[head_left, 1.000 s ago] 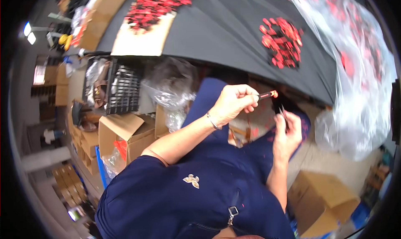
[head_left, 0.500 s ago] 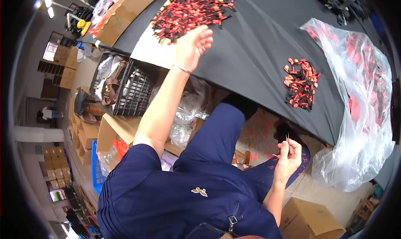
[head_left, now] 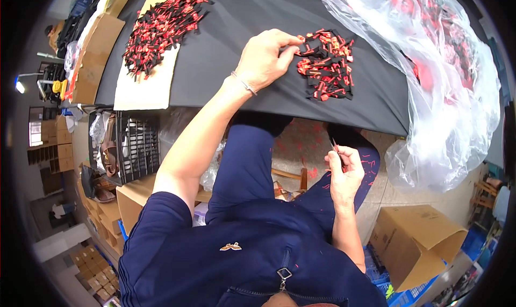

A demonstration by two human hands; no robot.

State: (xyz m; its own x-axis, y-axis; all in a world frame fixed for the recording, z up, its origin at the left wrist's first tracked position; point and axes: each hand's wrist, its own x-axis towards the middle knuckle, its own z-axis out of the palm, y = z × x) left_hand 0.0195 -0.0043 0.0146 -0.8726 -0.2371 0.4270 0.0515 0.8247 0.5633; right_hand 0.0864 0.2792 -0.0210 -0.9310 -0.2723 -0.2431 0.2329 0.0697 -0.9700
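My left hand reaches over the black-covered table to a smaller pile of red-and-black fabric pieces. Its thumb and forefinger close on a piece at the pile's left edge; the fingertips partly cover it. Above my right thigh, my right hand is wrapped round a small pair of thread snips, with thin pointed metal tips sticking up past the fingers. A larger heap of similar red-and-black pieces lies on a tan board at the left of the table.
A big clear plastic bag with more red-and-black pieces hangs over the table's right end. A black crate stands below the left edge, and an open cardboard box at lower right. Red thread scraps dot my trouser leg and the floor.
My left hand has moved right, from the large heap to the smaller pile, and its fingers have closed at the pile's edge. My right hand still holds the snips. The view has turned rightward.
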